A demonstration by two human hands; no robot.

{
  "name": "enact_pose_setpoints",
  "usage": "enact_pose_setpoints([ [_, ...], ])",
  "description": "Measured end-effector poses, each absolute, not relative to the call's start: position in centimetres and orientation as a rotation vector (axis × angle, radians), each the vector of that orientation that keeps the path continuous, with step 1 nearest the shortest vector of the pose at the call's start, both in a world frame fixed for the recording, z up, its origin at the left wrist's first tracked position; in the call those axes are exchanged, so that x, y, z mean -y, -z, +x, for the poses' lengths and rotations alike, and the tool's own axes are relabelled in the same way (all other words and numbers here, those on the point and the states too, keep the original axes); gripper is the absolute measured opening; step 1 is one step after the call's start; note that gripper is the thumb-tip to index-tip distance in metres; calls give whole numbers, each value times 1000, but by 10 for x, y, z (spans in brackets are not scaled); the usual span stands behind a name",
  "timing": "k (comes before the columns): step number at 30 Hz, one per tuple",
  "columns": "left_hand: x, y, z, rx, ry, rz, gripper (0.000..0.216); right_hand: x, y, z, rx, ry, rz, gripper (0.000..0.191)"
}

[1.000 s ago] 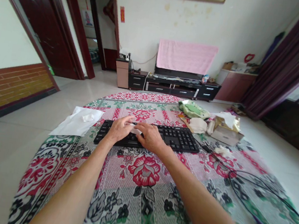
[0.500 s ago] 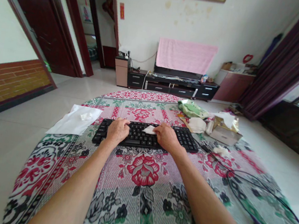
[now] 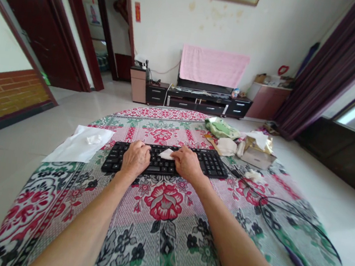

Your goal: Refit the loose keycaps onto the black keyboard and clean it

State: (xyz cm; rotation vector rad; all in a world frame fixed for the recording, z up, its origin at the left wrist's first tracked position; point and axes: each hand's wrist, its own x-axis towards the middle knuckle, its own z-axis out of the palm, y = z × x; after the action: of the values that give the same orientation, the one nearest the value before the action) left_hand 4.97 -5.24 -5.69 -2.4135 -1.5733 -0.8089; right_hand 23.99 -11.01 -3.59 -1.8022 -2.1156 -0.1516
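A black keyboard (image 3: 214, 164) lies across the patterned tablecloth in front of me. My left hand (image 3: 136, 158) is closed, its fingers curled over the left part of the keyboard and their tips near its far edge. In my right hand (image 3: 188, 163), thumb and fingers pinch a folded white tissue (image 3: 167, 154). The tissue lies against the keys right of the middle gap between my hands. My right fingertips are partly hidden behind the hand.
Left of the keyboard is a white paper sheet (image 3: 73, 150) with a crumpled tissue (image 3: 94, 139) on it. To the right are a green packet (image 3: 220, 127), an opened box (image 3: 257, 156), another crumpled tissue (image 3: 253, 175) and a looped black cable (image 3: 297, 214). A floral tablecloth (image 3: 163, 203) covers the table.
The whole view has shifted slightly, so things appear farther left. My right hand still pinches the tissue over the keys; the left hand stays on the keyboard, its fingers slightly more curled.
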Motion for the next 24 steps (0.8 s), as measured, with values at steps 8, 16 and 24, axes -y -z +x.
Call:
enact_pose_setpoints([
  [8, 49, 58, 48, 1398, 819, -2447, 29, 112, 30, 304, 1751, 40, -2249, 33],
  [16, 47, 61, 48, 1361, 868, -2431, 27, 110, 32, 295, 1656, 188, -2111, 31],
  [24, 44, 63, 46, 1328, 847, -2454, 27, 102, 44, 273, 1827, 189, -2093, 32],
])
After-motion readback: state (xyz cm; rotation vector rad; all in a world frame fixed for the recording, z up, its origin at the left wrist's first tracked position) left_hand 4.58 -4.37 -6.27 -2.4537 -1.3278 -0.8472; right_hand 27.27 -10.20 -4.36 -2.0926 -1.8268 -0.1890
